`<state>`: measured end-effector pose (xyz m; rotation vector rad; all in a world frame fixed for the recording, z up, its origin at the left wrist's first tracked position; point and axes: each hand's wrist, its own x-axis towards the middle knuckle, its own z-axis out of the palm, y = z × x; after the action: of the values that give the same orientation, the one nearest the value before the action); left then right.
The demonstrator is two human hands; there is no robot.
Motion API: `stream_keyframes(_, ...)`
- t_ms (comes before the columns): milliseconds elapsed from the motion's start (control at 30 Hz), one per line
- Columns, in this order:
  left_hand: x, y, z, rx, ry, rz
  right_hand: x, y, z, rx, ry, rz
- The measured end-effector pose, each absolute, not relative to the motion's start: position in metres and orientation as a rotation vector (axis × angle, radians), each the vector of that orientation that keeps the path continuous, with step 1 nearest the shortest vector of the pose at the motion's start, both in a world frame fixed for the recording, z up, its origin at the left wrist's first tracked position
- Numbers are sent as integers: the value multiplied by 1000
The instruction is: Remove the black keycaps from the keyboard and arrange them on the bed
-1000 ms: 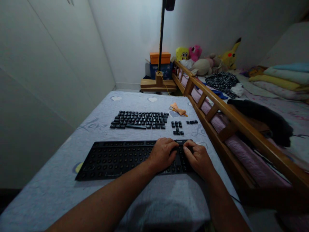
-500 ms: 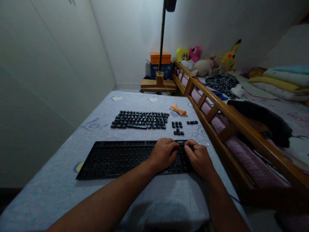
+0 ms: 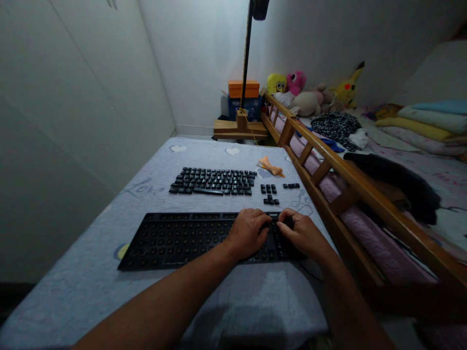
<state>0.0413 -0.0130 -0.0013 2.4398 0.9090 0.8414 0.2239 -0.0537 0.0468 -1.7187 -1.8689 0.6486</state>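
Note:
A black keyboard [image 3: 175, 240] lies across the near part of the bed-like surface, its left and middle key positions bare of caps. My left hand [image 3: 250, 232] rests on it right of the middle, fingers curled down against it. Over the number pad end, my right hand [image 3: 297, 231] is closed, thumb and forefinger bent toward each other. A thin wire loop, like that of a keycap puller [image 3: 309, 208], sticks out beyond its fingers. Removed keycaps [image 3: 215, 182] lie in rows behind the keyboard. Smaller groups of keycaps [image 3: 269, 188] lie to their right. Between my fingers, details are hidden.
A peach-coloured bow-shaped item [image 3: 270, 166] lies beyond the keycaps. On the right runs a wooden bed rail [image 3: 328, 155], with clothes, folded bedding and plush toys behind it. A wooden stand [image 3: 241, 127] and an orange box [image 3: 243, 89] are at the back wall.
My right hand has turned slightly, its wrist shifting right, and the wire loop shows more fully. My left hand stays in place on the keyboard. The whole view has shifted slightly.

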Motion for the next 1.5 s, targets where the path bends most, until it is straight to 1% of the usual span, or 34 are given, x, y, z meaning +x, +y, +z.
stream_keyframes(267,41,-14,-2,2430,913,854,237,-42,56,-1686,-1999,841)
stream_keyframes(500,41,-12,-4,2436,905,852,235,-40,44,-1684,-1959,930)
stream_keyframes(733,41,-13,-4,2420,900,866,235,-45,34,-1666,-1862,847)
stream_keyframes(900,42,-13,-3,2420,904,885,236,-46,33,-1654,-1942,722)
stream_keyframes(1167,42,-13,-3,2421,905,892,236,-46,31,-1632,-2020,637)
stream_keyframes(1500,42,-12,-2,2435,921,856,235,-42,34,-1693,-2026,704)
